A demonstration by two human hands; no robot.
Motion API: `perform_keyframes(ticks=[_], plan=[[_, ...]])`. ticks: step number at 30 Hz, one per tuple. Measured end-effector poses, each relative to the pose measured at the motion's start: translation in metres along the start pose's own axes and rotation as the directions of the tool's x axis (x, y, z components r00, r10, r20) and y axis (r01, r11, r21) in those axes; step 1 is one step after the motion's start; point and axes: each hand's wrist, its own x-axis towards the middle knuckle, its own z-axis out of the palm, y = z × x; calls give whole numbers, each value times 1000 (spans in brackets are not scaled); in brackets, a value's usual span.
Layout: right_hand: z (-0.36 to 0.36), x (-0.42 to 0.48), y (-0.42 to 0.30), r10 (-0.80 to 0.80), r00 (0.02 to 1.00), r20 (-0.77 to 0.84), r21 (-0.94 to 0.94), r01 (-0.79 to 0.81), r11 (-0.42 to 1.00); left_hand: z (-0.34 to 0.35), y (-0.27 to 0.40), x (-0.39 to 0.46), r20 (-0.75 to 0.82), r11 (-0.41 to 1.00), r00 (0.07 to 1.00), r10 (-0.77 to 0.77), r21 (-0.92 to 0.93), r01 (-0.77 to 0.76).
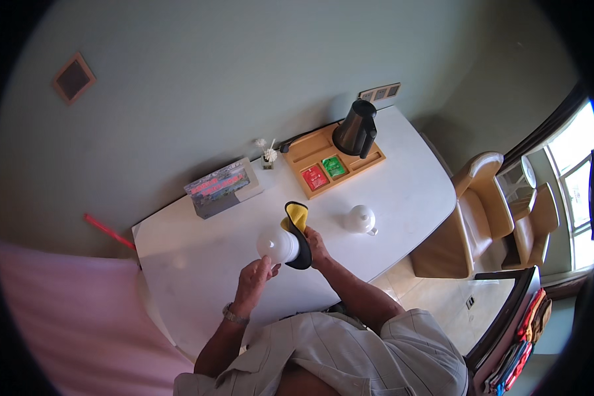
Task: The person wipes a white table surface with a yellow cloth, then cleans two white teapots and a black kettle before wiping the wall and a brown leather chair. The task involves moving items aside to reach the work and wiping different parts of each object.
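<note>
My left hand point(255, 280) grips a white lidded cup point(275, 245) near its lower-left side, above the white table point(198, 282). The cup is tilted, with its lid knob facing up and left. A cloth, yellow on one face and dark grey on the other point(297, 216), is held in my right hand point(318, 247). It lies against the right end of the cup, and the fingers behind it are partly hidden. Farther right, a second white lidded cup point(361, 220) stands upright on the table, its handle towards the lower right.
Along the wall stand a printed tissue box point(223, 188), a small vase with white flowers point(268, 158) and a wooden tray point(304, 161). The tray bears a dark electric kettle point(355, 129), a red sachet point(315, 177) and a green sachet point(333, 167). Tan armchairs point(475, 218) stand at right.
</note>
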Motion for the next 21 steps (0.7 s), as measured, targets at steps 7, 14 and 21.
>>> perform_keyframes(ticks=[7,14,21], plan=[[-33,34,1,-92,993,-71,53,96,994,38,23,35,-12,995,999,38,-95,-39],[-45,47,-58,-19,998,65,-504,49,863,71,62,114,-124,985,987,103,-127,-119],[-57,72,-118,-147,988,36,-624,137,770,97,80,232,-171,993,983,71,-78,-85]])
